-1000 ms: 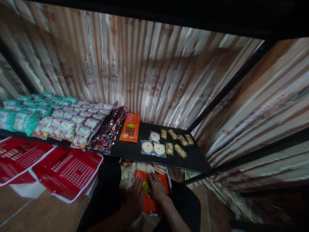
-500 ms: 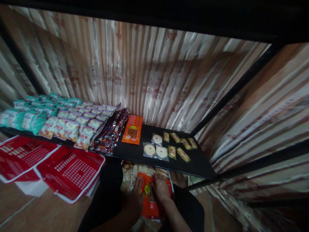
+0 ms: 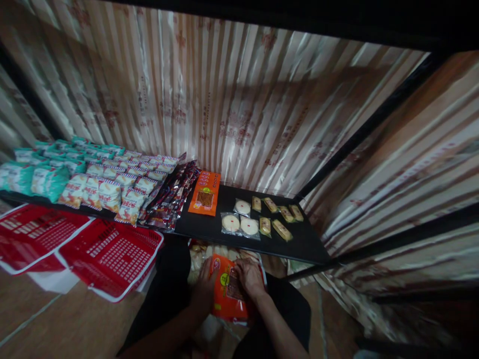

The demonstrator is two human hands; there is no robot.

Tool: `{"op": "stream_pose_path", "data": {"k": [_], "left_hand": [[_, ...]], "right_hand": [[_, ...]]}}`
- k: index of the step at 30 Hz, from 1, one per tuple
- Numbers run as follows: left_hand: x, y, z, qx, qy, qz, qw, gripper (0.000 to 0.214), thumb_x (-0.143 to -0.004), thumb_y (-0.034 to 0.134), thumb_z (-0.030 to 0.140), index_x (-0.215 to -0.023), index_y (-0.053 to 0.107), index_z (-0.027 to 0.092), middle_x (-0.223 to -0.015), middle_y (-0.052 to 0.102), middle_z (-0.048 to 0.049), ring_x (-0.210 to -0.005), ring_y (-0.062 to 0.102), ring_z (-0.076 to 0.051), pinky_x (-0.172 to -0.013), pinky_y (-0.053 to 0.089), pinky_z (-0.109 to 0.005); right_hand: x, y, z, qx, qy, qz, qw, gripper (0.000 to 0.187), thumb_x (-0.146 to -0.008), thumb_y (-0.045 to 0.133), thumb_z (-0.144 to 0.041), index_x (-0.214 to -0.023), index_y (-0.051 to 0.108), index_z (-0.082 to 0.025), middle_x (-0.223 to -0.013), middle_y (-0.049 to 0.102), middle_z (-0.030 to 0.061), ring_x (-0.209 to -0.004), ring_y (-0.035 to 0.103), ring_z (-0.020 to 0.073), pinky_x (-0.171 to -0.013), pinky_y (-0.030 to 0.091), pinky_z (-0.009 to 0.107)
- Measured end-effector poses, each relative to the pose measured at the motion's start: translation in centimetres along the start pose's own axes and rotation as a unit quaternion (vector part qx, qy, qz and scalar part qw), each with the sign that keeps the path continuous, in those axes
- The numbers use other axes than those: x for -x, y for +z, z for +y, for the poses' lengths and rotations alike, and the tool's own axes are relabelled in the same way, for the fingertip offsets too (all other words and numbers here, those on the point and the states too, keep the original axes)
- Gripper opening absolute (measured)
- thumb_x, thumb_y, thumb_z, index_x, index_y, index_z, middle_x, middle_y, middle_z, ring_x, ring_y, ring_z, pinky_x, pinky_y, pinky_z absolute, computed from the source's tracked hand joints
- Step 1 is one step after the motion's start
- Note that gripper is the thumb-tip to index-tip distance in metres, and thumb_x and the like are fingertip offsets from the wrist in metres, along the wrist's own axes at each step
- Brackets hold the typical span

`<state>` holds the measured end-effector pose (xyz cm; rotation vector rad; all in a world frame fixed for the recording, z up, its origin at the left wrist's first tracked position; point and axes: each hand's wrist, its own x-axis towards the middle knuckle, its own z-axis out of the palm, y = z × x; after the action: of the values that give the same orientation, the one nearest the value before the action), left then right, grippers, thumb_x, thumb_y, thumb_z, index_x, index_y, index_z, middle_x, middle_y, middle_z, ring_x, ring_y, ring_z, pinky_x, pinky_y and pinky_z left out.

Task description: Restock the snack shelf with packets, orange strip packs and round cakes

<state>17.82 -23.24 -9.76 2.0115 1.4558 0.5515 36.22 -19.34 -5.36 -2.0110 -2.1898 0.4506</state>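
Lying between both hands, the orange packet is grasped by the left hand and right hand.

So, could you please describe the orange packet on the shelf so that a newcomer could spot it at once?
Find the black shelf before the striped backdrop. Midway along it, between the dark red foil packets and the round white cakes, lies the orange packet. It is the only orange thing on the shelf, flat, with a small window of brown sticks.
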Motion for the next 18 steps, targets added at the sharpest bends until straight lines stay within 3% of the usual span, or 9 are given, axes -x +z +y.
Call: {"op": "stream_pose_path", "data": {"k": [4,10,18], "left_hand": [[-0.2,-0.4,-0.3,0.047,-0.021,0.033,0.998,0.053,-0.082,0.033,0.016,-0.135,0.035,0.011,-0.140,0.037,-0.0136,-0.130,0.031,-0.022,-0.108,0.028,-0.035],[-0.5,-1.6,0.4,0.086,-0.045,0.085,0.992,0.056,-0.078,0.030,0.014,-0.134,0.036,0.009,-0.130,0.047,-0.0127,-0.121,0.042,-0.018,-0.104,0.033,-0.030],[-1.5,-2.8,0.8,0.066,-0.083,0.121,0.987,0.055,-0.079,0.040,0.024,-0.133,0.038,0.013,-0.137,0.040,-0.0107,-0.127,0.034,-0.022,-0.108,0.027,-0.033]], "right_hand": [[0.1,-0.5,-0.5,-0.006,-0.009,-0.003,1.000,0.023,-0.088,0.039,-0.023,-0.085,0.061,-0.020,-0.087,0.066,0.0067,-0.090,0.058,0.0178,-0.078,0.037,0.025],[0.6,-2.4,-1.6,-0.023,-0.023,0.007,0.999,0.028,-0.091,0.031,-0.027,-0.083,0.058,-0.021,-0.082,0.066,0.0045,-0.080,0.060,0.0164,-0.071,0.037,0.024],[0.5,-3.5,-2.0,-0.051,-0.069,0.061,0.994,0.029,-0.090,0.031,-0.034,-0.081,0.055,-0.021,-0.074,0.063,0.0034,-0.074,0.058,0.0165,-0.066,0.038,0.024]]}}
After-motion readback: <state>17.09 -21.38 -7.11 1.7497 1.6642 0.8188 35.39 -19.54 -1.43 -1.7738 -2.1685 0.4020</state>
